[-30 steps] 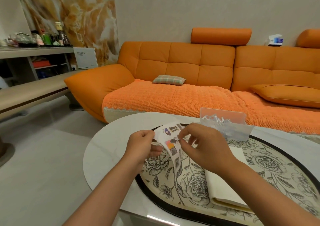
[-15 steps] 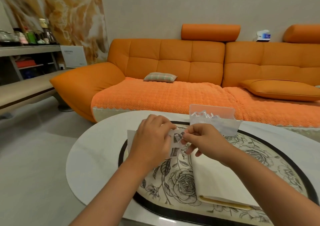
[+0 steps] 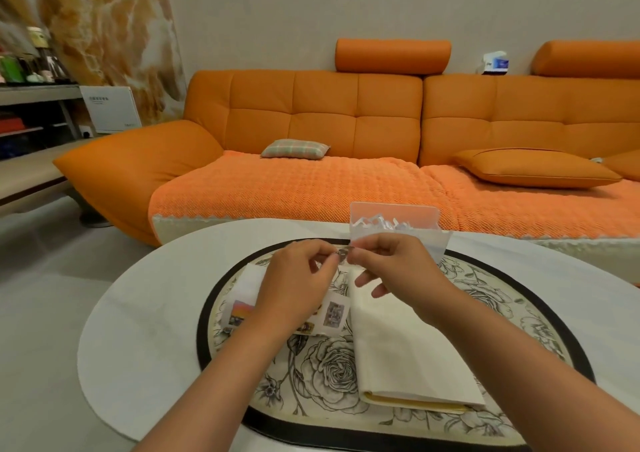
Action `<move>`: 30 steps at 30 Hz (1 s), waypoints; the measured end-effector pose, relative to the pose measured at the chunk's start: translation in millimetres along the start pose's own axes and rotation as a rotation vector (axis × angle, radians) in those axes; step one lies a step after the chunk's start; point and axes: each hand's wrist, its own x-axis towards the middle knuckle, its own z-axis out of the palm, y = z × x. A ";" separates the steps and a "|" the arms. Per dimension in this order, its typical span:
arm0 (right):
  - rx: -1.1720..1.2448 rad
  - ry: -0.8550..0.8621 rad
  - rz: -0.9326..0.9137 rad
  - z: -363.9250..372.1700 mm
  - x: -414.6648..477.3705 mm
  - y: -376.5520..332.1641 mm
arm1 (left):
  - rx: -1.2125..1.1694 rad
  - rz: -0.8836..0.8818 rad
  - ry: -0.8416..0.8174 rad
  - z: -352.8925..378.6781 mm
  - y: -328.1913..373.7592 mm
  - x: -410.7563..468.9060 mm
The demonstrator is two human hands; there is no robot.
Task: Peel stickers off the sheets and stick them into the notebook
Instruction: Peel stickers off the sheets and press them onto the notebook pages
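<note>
Fingers point(image 3: 332, 256) of left hand point(image 3: 294, 285) and right hand point(image 3: 391, 264) pinch one small sticker point(image 3: 343, 254) between them, above the mat point(image 3: 485, 296). The sticker sheet point(image 3: 332, 313) lies flat, just beside the notebook point(image 3: 398, 347). Step, judged: sticker freed, not yet placed. Next needs: carry to notebook, press flat.

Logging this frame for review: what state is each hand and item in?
left hand: pinches the sticker.
right hand: pinches the same sticker, other fingers spread.
sticker sheet: flat on the mat, partly under the left hand.
notebook: lying on the mat, blank surface up.
clear box: upright, scraps inside.
</note>
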 end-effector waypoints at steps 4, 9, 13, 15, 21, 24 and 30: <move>-0.016 0.011 0.000 -4.5 0.5 2.4 | -0.012 0.005 -0.032 0.3 2.7 1.1; -0.086 0.136 0.003 -5.9 3.5 10.4 | 0.346 0.099 -0.324 -3.1 1.2 -5.5; -0.105 0.153 0.036 -14.4 7.9 15.3 | 0.577 0.168 -0.266 -8.4 -8.0 3.5; -0.135 0.117 0.080 -18.4 9.1 19.9 | 0.561 0.168 -0.228 -10.3 -4.7 13.4; -0.216 0.048 0.189 -29.2 11.7 39.0 | 0.507 0.033 -0.091 0.4 -19.5 61.7; -0.260 0.037 0.181 -32.2 12.6 45.1 | 0.689 0.074 0.046 14.0 -39.6 67.7; -0.339 0.021 0.168 -36.5 17.6 54.0 | 0.376 0.069 -0.321 44.1 -29.8 34.8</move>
